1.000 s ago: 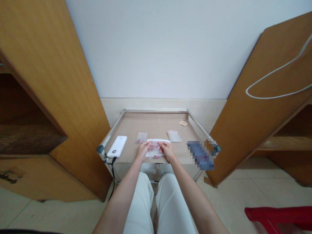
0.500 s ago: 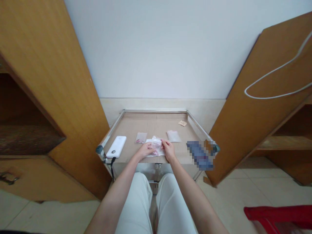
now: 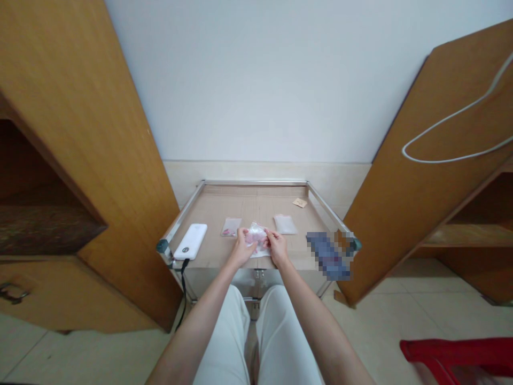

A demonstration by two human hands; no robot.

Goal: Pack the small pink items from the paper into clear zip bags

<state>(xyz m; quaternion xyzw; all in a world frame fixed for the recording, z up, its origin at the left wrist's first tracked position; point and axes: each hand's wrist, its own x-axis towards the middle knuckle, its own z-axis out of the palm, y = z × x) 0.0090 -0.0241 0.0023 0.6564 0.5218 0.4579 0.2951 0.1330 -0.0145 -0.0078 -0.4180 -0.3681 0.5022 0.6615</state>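
Note:
Between my hands is a small clear plastic bag (image 3: pixel 255 232) with something pinkish inside or behind it. My left hand (image 3: pixel 242 249) grips its left side with closed fingers. On the right side, my right hand (image 3: pixel 276 247) pinches the bag's edge. A white sheet (image 3: pixel 261 252) lies under the hands, partly hidden by them. Just beyond my left hand, a flat clear bag (image 3: pixel 231 226) with small reddish bits rests on the table. Past my right hand lies a stack of clear bags (image 3: pixel 285 224).
The low table (image 3: pixel 256 198) has a metal rim and a brown cover. A white power bank (image 3: pixel 191 241) with a black cable sits at the left, a small tan card (image 3: pixel 300 202) at the back right, a blurred-out blue item (image 3: pixel 329 256) at the right. Wooden cabinets flank the table; a red stool (image 3: pixel 452 353) stands lower right.
My left hand has shifted up and slightly right along the bag, its fingers now higher on the bag's left side. The right hand stays nearly in place.

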